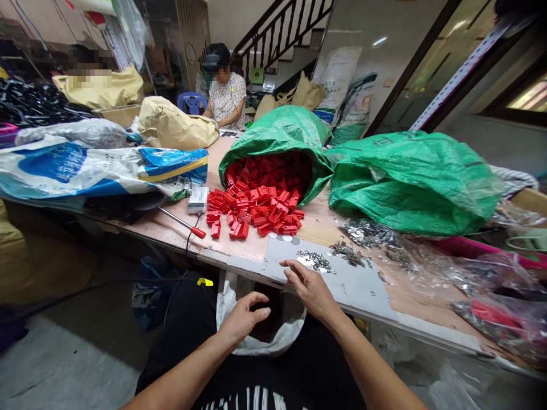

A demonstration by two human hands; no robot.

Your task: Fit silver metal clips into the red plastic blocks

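Grey plate at desk's near edge | my right hand open, fingertips near small metal bits | my left hand loosely curled, empty, over white bag | best pinch one bit cleanly.

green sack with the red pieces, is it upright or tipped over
Tipped over: the green sack lies on its side on the table, mouth open, red pieces spilling out.

Nothing can be read with certainty — the blue-and-white woven sack and the white printed bag perhaps carry print, too blurred to read.
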